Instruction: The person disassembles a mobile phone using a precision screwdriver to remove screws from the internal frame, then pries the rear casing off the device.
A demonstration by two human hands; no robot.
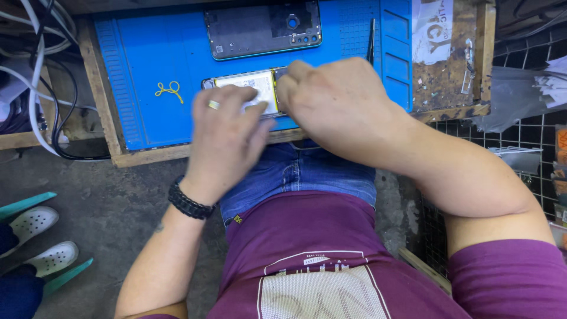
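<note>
I see the opened phone (248,88) lying on the blue repair mat (147,65) near the table's (147,155) front edge, its long axis running left to right across the frame, with open mat to its left. My left hand (227,139) rests on its lower edge, fingers (251,115) loosely together. My right hand (336,100) covers its right end, fingers curled; whether they pinch anything I cannot tell.

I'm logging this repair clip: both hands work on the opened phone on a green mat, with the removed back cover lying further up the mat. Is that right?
Not quite: the head view shows the mat is blue, not green. The rest holds: the left hand and right hand are on the opened phone, and the back cover lies further up the mat.
</note>
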